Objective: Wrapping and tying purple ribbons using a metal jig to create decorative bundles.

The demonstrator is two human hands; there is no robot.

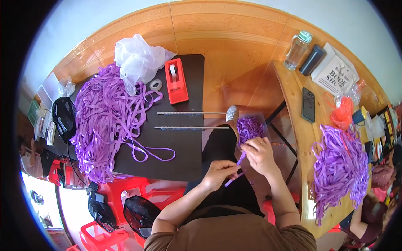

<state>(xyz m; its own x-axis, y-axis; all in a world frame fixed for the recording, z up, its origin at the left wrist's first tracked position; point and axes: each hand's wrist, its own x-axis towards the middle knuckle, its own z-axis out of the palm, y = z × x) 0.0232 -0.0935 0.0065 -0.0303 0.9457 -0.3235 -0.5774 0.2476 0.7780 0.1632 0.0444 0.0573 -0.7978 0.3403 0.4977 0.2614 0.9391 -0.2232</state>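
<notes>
Over my lap, a short length of purple ribbon (241, 158) runs between my two hands. My left hand (218, 175) pinches it near its lower end, and a tail hangs out below the fingers. Higher up and to the right, my right hand (260, 155) is closed on the ribbon's upper part, its fingertips bent around it. Just beyond that hand, a clear bin (263, 121) holds many small purple ribbon pieces (250, 126). Two thin metal rods (192, 127) stick out from the dark table toward my leg. Whether the ribbon is knotted or folded is too small to tell.
On the dark table (180, 154) at left lie a large heap of purple ribbon loops (104, 121), a white plastic bag (140, 58), a red tape dispenser (176, 81) and a tape roll (155, 85). The wooden table (293, 104) holds a phone (308, 104), bottles and another ribbon heap (339, 167).
</notes>
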